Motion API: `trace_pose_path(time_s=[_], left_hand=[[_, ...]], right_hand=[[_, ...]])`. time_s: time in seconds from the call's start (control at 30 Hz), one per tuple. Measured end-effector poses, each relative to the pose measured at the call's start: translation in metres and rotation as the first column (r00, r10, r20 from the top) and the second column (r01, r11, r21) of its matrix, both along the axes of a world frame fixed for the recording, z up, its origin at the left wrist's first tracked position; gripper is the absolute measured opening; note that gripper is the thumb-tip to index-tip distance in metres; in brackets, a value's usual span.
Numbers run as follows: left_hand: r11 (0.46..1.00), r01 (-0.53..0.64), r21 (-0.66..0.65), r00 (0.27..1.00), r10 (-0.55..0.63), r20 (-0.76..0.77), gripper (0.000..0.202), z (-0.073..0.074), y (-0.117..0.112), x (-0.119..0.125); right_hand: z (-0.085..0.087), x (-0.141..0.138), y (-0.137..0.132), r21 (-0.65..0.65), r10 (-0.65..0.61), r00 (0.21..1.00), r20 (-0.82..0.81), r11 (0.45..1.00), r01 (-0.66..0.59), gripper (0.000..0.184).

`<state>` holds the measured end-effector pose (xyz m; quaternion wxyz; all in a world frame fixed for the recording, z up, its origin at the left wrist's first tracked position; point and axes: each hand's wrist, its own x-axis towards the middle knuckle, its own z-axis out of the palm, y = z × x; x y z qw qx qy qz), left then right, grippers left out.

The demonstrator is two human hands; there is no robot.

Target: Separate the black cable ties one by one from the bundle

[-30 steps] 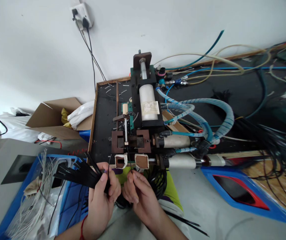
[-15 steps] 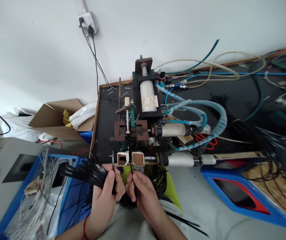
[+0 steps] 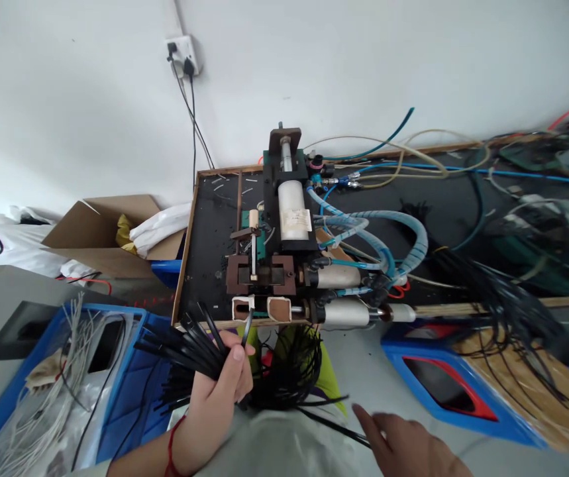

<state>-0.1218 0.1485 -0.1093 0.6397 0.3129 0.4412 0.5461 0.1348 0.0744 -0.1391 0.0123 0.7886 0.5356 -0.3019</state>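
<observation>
My left hand is closed around a bundle of black cables that fans out to the left. From its fingertips a single black cable points up to the pale-rimmed left jaw of a pneumatic clamp. The right jaw stands apart from it. At lower right my right hand, somewhat blurred, has its fingers apart, with nothing visible between them. Loose black cable ends reach from my lap to this hand, partly hidden behind it. A coil of black cables rests on my lap.
The bench machine has white cylinders and blue air hoses. Blue crates stand left and right. More black cables hang over the bench edge at right. A cardboard box sits behind on the left.
My right hand has moved away from the clamp, down and right past my lap. The left hand has shifted slightly right with its bundle, bringing one cable end to the left jaw.
</observation>
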Motion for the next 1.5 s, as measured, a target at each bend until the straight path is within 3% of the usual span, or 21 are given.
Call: trace_pose_path(time_s=[0.03, 0.07, 0.1, 0.2, 0.3, 0.4, 0.47, 0.57, 0.73, 0.8, 0.87, 1.0, 1.1, 1.23, 1.5], left_hand=[[1.0, 0.011, 0.0, 1.0, -0.011, -0.009, 0.017, 0.0, -0.001, 0.001], [0.999, 0.034, 0.002, 0.999, -0.034, -0.024, 0.017, 0.0, -0.003, 0.001], [0.997, 0.071, 0.01, 0.997, -0.07, -0.045, 0.018, 0.001, -0.004, 0.001], [0.982, 0.176, 0.061, 0.965, -0.16, -0.21, 0.021, 0.004, -0.006, -0.003], [0.974, 0.144, 0.176, 0.9, -0.055, -0.432, 0.019, 0.011, -0.004, -0.01], [0.965, 0.072, 0.25, 0.892, 0.05, -0.449, 0.022, 0.015, 0.002, -0.012], [0.975, 0.011, 0.221, 0.921, 0.077, -0.382, 0.027, 0.015, 0.007, -0.01], [0.989, -0.043, 0.145, 0.94, 0.089, -0.33, 0.024, 0.011, 0.012, -0.006], [0.993, -0.11, 0.051, 0.944, 0.121, -0.307, 0.023, 0.005, 0.017, -0.005], [0.986, -0.164, 0.032, 0.957, 0.167, -0.239, 0.023, 0.008, 0.02, -0.004], [0.976, -0.217, 0.034, 0.964, 0.219, -0.149, 0.024, 0.012, 0.023, -0.002], [0.963, -0.259, 0.069, 0.966, 0.26, 0.005, 0.017, 0.018, 0.027, 0.002], [0.972, -0.225, 0.065, 0.974, 0.223, 0.039, 0.011, 0.017, 0.027, 0.0], [0.975, -0.216, 0.046, 0.976, 0.215, 0.043, 0.009, 0.015, 0.027, -0.002], [0.979, -0.204, 0.028, 0.978, 0.203, 0.048, 0.01, 0.015, 0.028, -0.002]], right_hand=[[0.015, -0.013, 0.012, 0.094, 0.04, 0.993, -0.115, 0.995, -0.029, 0.042], [0.029, -0.032, 0.026, 0.267, 0.105, 0.948, -0.299, 0.963, -0.023, 0.037], [0.043, -0.052, 0.04, 0.41, 0.147, 0.886, -0.44, 0.911, 0.053, 0.035], [0.068, -0.11, 0.069, 0.577, 0.295, 0.683, -0.668, 0.785, 0.225, 0.024], [0.068, -0.134, 0.073, 0.625, 0.322, 0.612, -0.722, 0.683, 0.378, 0.018], [0.056, -0.13, 0.066, 0.652, 0.29, 0.626, -0.724, 0.585, 0.483, 0.019], [0.05, -0.126, 0.064, 0.641, 0.287, 0.636, -0.716, 0.631, 0.437, 0.021], [0.046, -0.125, 0.067, 0.618, 0.363, 0.638, -0.679, 0.751, 0.23, 0.023], [0.038, -0.122, 0.07, 0.522, 0.379, 0.554, -0.742, 0.844, 0.121, 0.027], [0.026, -0.123, 0.067, 0.442, 0.339, 0.465, -0.818, 0.887, 0.131, 0.034], [0.012, -0.129, 0.065, 0.292, 0.228, 0.274, -0.934, 0.93, 0.223, 0.04], [-0.005, -0.151, 0.072, -0.088, 0.023, -0.259, -0.966, 0.909, 0.407, 0.042], [-0.001, -0.161, 0.083, -0.241, -0.03, -0.478, -0.878, 0.89, 0.387, 0.038], [0.007, -0.163, 0.092, -0.319, -0.064, -0.603, -0.795, 0.89, 0.325, 0.033], [0.005, -0.164, 0.093, -0.36, -0.075, -0.622, -0.779, 0.866, 0.347, 0.031]])
